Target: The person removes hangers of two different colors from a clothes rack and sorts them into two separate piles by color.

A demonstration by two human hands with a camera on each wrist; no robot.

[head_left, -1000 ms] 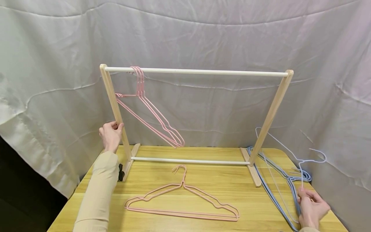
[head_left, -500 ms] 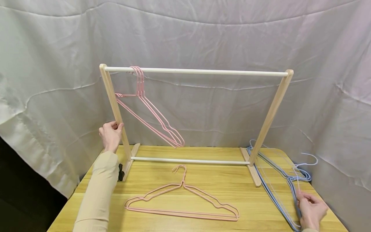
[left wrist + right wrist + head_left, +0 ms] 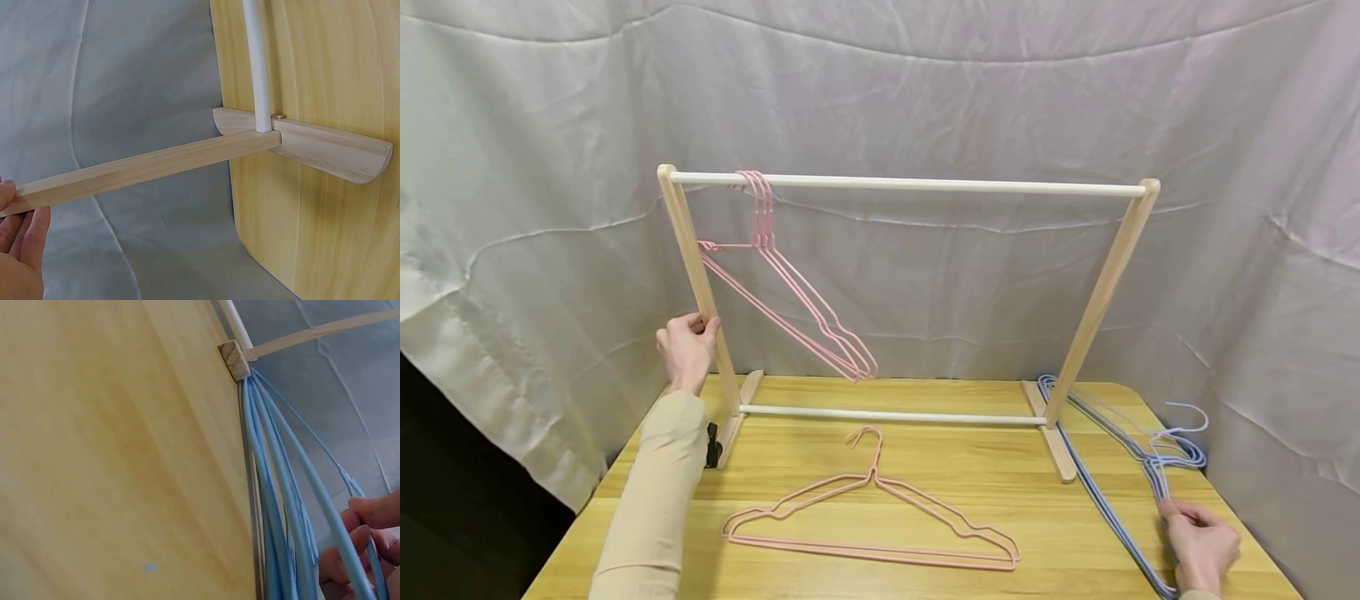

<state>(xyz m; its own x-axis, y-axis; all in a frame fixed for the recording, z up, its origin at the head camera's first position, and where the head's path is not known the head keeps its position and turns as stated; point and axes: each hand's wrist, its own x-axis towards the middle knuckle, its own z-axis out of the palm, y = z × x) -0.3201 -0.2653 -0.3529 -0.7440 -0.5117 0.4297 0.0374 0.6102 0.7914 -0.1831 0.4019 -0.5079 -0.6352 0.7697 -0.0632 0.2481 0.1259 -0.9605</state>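
My left hand [image 3: 685, 354] grips the left wooden upright [image 3: 691, 250] of a clothes rack; in the left wrist view its fingers [image 3: 36, 240] and thumb pinch the post. At the right, my right hand [image 3: 1206, 542] pinches one arm of a light blue wire hanger [image 3: 340, 470] between thumb and fingers. That hanger lies close over a stack of blue hangers [image 3: 1105, 510], its hook just above theirs. Several pink hangers [image 3: 829, 330] hang near the left end of the top bar [image 3: 955, 185]. Two pink hangers [image 3: 874, 473] lie overlapped on the table in front of the rack.
The rack's lower bar [image 3: 891, 415] runs between its two wooden feet. A small black object [image 3: 712, 447] is by the left foot. The right upright [image 3: 1101, 304] overlaps the blue stack's far end. A grey curtain [image 3: 925, 108] closes off the back and sides of the table [image 3: 820, 508].
My right hand has lowered the light blue hanger onto the blue stack and shifted slightly left, with the fingers still pinching it. The left hand and the pink hangers have stayed put.
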